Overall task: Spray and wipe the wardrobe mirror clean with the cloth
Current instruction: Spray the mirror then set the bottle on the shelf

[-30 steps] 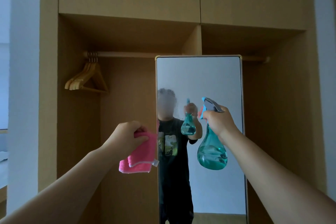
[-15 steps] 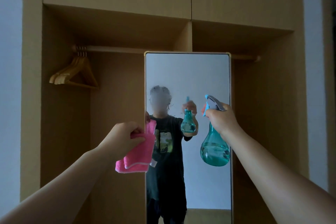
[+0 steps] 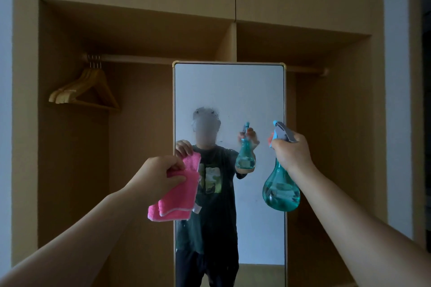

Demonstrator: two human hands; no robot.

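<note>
Several wooden hangers hang bunched at the left end of the rail, inside the left bay of the open wardrobe. Nearer the middle, the left hand is raised in front of the mirror's left edge. Its fingers and thumb are curled round a folded pink cloth. The cloth hangs down from the grip, and its right part overlaps the glass in view; I cannot tell whether it touches the glass.

The mirror stands upright in the centre of the wardrobe, tall and narrow in a thin pale frame, its top just below the rail. A patch of mist and droplets sits on the glass in its upper half. The reflection shows a person in a dark printed shirt holding cloth and bottle.

To the right, the right hand grips the neck of a teal spray bottle, fingers wrapped round just below the grey-and-blue trigger head, whose nozzle points towards the mirror. The bottle's round body hangs below the hand, across the mirror's right edge, and is partly filled with liquid.
</note>
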